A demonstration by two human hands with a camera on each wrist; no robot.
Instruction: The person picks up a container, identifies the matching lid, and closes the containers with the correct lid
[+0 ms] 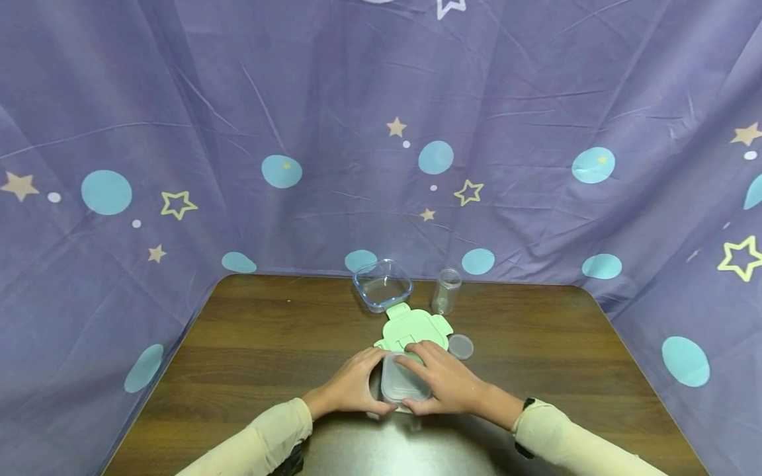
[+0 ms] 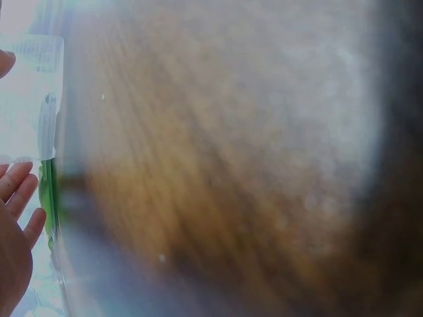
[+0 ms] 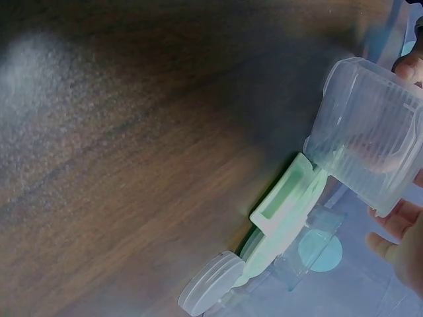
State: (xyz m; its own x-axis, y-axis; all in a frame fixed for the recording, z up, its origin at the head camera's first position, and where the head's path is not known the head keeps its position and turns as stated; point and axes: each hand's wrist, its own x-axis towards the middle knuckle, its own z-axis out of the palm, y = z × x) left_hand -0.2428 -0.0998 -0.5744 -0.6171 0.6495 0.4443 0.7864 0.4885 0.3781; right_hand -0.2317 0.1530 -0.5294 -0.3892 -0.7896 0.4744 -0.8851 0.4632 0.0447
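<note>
A clear plastic box (image 1: 405, 383) with a translucent lid sits in front of me at the table's near side. My left hand (image 1: 351, 385) holds its left side, thumb at the near corner and fingers at the far one. From the right, my right hand (image 1: 446, 380) grips the same box, thumb on the near edge and fingers over the far top edge. Ribbed see-through walls of the box (image 3: 370, 125) show in the right wrist view. Just behind it lies a light green snap lid (image 1: 417, 322), partly covered by the right fingers.
A square glass container (image 1: 383, 305) with a bluish rim stands at the back of the wooden table (image 1: 268, 344). To its right is a clear jar (image 1: 445, 294). One small round translucent lid (image 1: 461, 347) lies beside the green lid. A purple curtain (image 1: 333, 218) hangs behind.
</note>
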